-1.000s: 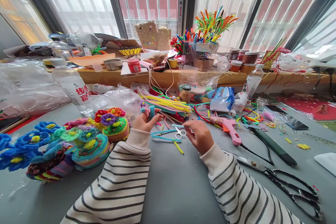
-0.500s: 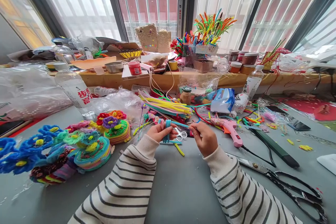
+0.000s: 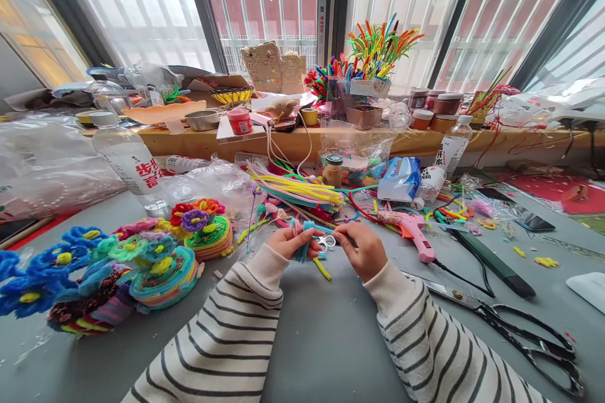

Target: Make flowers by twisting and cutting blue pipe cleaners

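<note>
Pinched in my left hand [image 3: 290,244] is a bundle of blue pipe cleaners [image 3: 303,248], with a bit of pink showing at its top. A blue strand runs from the bundle to the right, and the closed fingers of my right hand [image 3: 362,249] grip its end. Small white-handled scissors [image 3: 327,242] show between the two hands. Just below them lies a short yellow pipe cleaner piece [image 3: 322,269] on the grey table [image 3: 326,340]. How the strand passes around the bundle is partly hidden by my left fingers.
Pipe cleaner flowers [image 3: 63,257] on round bases stand at the left. A heap of loose pipe cleaners [image 3: 302,189] lies beyond my hands. At the right are a pink glue gun [image 3: 413,232] with its cord and large black-handled scissors [image 3: 534,340]. A water bottle [image 3: 125,157] stands at the back left.
My right hand has come slightly closer to the left, so the stretched blue strand between them looks shorter. The blue bundle has turned a little in my left fingers.
</note>
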A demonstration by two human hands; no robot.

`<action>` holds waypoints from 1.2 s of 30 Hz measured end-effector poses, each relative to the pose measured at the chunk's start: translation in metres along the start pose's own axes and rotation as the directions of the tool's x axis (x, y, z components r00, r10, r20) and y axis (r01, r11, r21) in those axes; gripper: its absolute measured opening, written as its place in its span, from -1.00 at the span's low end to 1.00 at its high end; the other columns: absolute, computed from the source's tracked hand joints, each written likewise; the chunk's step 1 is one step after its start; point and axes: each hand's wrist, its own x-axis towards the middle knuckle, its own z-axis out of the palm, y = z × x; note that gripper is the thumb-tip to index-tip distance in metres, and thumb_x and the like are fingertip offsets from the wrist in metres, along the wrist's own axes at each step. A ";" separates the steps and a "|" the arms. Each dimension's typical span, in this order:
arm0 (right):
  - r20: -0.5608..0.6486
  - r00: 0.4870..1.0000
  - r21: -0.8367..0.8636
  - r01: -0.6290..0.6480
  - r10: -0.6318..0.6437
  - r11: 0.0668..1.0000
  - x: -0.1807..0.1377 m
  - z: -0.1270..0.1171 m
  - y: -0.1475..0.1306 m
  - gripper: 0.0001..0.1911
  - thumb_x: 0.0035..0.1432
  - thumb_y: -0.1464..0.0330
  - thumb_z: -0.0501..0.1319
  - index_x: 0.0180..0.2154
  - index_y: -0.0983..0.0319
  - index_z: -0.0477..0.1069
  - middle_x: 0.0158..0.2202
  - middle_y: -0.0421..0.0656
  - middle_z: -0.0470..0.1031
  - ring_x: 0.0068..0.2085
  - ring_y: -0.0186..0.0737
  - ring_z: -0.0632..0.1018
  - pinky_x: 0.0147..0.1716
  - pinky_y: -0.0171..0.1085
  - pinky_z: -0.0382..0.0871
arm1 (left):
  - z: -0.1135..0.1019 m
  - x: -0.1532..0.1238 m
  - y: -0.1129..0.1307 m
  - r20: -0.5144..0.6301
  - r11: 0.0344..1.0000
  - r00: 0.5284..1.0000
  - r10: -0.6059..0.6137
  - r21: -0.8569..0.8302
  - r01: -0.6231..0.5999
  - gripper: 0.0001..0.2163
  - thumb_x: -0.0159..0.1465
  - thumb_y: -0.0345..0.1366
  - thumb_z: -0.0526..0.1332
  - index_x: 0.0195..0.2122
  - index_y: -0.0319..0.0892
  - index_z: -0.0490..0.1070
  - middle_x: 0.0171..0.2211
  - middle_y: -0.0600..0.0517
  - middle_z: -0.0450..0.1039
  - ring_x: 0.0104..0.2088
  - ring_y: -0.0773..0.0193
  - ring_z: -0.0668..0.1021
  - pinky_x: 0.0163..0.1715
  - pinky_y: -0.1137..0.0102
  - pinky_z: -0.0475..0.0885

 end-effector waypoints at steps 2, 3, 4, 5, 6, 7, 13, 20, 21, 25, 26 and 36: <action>0.004 1.000 0.012 0.024 -0.024 1.000 -0.001 0.001 -0.001 -0.84 0.03 0.37 0.00 -0.44 0.26 0.32 -0.50 -0.13 0.40 -0.44 -0.27 0.38 -0.44 -0.30 0.26 | 0.002 -0.001 0.000 0.024 1.000 1.000 -0.012 0.007 0.012 -0.77 -0.19 -0.27 0.27 -0.52 -0.33 0.44 -0.67 0.00 0.43 -0.67 0.36 0.46 -0.62 0.53 0.35; 0.004 0.999 0.023 0.036 -0.036 0.999 -0.001 0.002 -0.001 -0.84 0.03 0.37 0.00 -0.44 0.26 0.32 -0.51 -0.13 0.40 -0.44 -0.27 0.38 -0.44 -0.30 0.27 | 0.003 -0.001 0.000 0.040 1.000 0.999 -0.018 0.007 0.018 -0.77 -0.17 -0.27 0.26 -0.51 -0.33 0.44 -0.67 -0.01 0.43 -0.66 0.37 0.46 -0.62 0.53 0.35; 0.002 0.999 0.035 0.045 -0.045 0.998 -0.002 0.002 -0.001 -0.84 0.03 0.37 0.00 -0.44 0.25 0.32 -0.51 -0.14 0.40 -0.45 -0.28 0.38 -0.44 -0.30 0.27 | 0.005 -0.002 0.000 0.057 1.000 0.998 -0.023 0.008 0.023 -0.78 -0.16 -0.28 0.26 -0.51 -0.33 0.44 -0.67 -0.01 0.43 -0.66 0.37 0.46 -0.61 0.52 0.36; -0.007 0.999 0.046 0.045 -0.045 0.998 -0.003 0.003 -0.001 -0.84 0.03 0.36 0.00 -0.43 0.24 0.32 -0.49 -0.14 0.40 -0.44 -0.28 0.39 -0.43 -0.31 0.27 | 0.006 -0.003 0.001 0.069 1.000 0.997 -0.026 0.008 0.025 -0.78 -0.15 -0.28 0.25 -0.50 -0.34 0.44 -0.66 -0.01 0.43 -0.66 0.37 0.46 -0.60 0.51 0.36; -0.020 0.999 0.055 0.039 -0.038 0.998 -0.004 0.003 -0.001 -0.85 0.02 0.35 0.01 -0.39 0.24 0.32 -0.48 -0.14 0.40 -0.44 -0.29 0.39 -0.42 -0.31 0.28 | 0.006 -0.004 0.001 0.073 1.000 0.997 -0.024 0.009 0.023 -0.79 -0.14 -0.28 0.25 -0.50 -0.34 0.44 -0.66 -0.01 0.42 -0.66 0.37 0.45 -0.59 0.50 0.36; -0.036 0.999 0.064 0.027 -0.025 0.998 -0.004 0.002 -0.001 -0.84 0.01 0.34 0.03 -0.34 0.23 0.30 -0.47 -0.15 0.39 -0.43 -0.29 0.39 -0.41 -0.30 0.28 | 0.007 -0.005 0.002 0.070 1.000 0.997 -0.020 0.009 0.020 -0.79 -0.13 -0.28 0.24 -0.50 -0.33 0.43 -0.66 -0.01 0.42 -0.66 0.37 0.45 -0.58 0.50 0.36; -0.366 0.926 0.024 -0.094 0.096 0.995 0.000 -0.005 -0.002 -0.41 -0.16 0.27 0.18 -0.05 0.23 0.06 -0.23 -0.06 0.31 -0.20 -0.12 0.33 -0.16 -0.09 0.16 | 0.003 -0.006 0.006 0.006 0.990 0.992 0.129 -0.059 -0.128 -0.79 -0.11 -0.26 0.23 -0.47 -0.30 0.43 -0.65 0.03 0.40 -0.65 0.42 0.43 -0.58 0.53 0.34; -0.419 0.860 0.168 -0.240 0.290 0.956 0.000 0.001 0.008 -0.29 -0.21 0.24 0.20 -0.01 0.28 -0.03 -0.16 0.01 0.21 -0.16 -0.09 0.29 -0.18 -0.05 0.17 | -0.003 -0.009 0.015 -0.088 0.936 0.967 0.238 -0.245 -0.253 -0.84 -0.05 -0.30 0.20 -0.45 -0.27 0.42 -0.67 0.08 0.34 -0.65 0.47 0.38 -0.62 0.54 0.32; -0.400 0.864 0.178 -0.253 0.305 0.951 -0.001 0.002 0.008 -0.32 -0.21 0.24 0.20 -0.03 0.27 0.01 -0.17 0.00 0.22 -0.16 -0.10 0.29 -0.19 -0.04 0.18 | -0.004 -0.009 0.016 -0.104 0.924 0.964 0.245 -0.276 -0.265 -0.85 -0.04 -0.30 0.19 -0.46 -0.27 0.41 -0.67 0.09 0.33 -0.66 0.48 0.37 -0.62 0.54 0.31; -0.259 0.889 0.277 -0.307 0.379 0.910 0.000 0.002 0.006 -0.53 -0.16 0.24 0.17 -0.16 0.25 0.18 -0.26 -0.06 0.29 -0.20 -0.16 0.33 -0.21 -0.09 0.22 | -0.009 -0.010 0.021 -0.176 0.864 0.940 0.294 -0.373 -0.340 -0.86 -0.01 -0.31 0.17 -0.45 -0.26 0.40 -0.68 0.10 0.31 -0.66 0.52 0.35 -0.62 0.57 0.30; -0.196 0.897 0.329 -0.320 0.396 0.888 0.000 0.001 0.004 -0.57 -0.15 0.24 0.17 -0.19 0.25 0.20 -0.28 -0.07 0.30 -0.22 -0.18 0.35 -0.24 -0.13 0.25 | -0.009 -0.010 0.021 -0.174 0.865 0.941 0.289 -0.374 -0.334 -0.86 -0.01 -0.31 0.17 -0.45 -0.26 0.40 -0.68 0.10 0.31 -0.65 0.52 0.35 -0.62 0.58 0.30; 0.351 0.870 0.755 -0.482 0.348 0.444 0.001 0.006 -0.009 -0.66 -0.15 0.25 0.18 -0.26 0.21 0.34 -0.46 -0.21 0.35 -0.47 -0.40 0.37 -0.50 -0.39 0.26 | 0.003 -0.001 -0.008 0.218 0.994 0.970 -0.106 0.024 0.103 -0.73 -0.08 -0.20 0.21 -0.45 -0.34 0.38 -0.65 0.02 0.40 -0.66 0.42 0.43 -0.63 0.53 0.30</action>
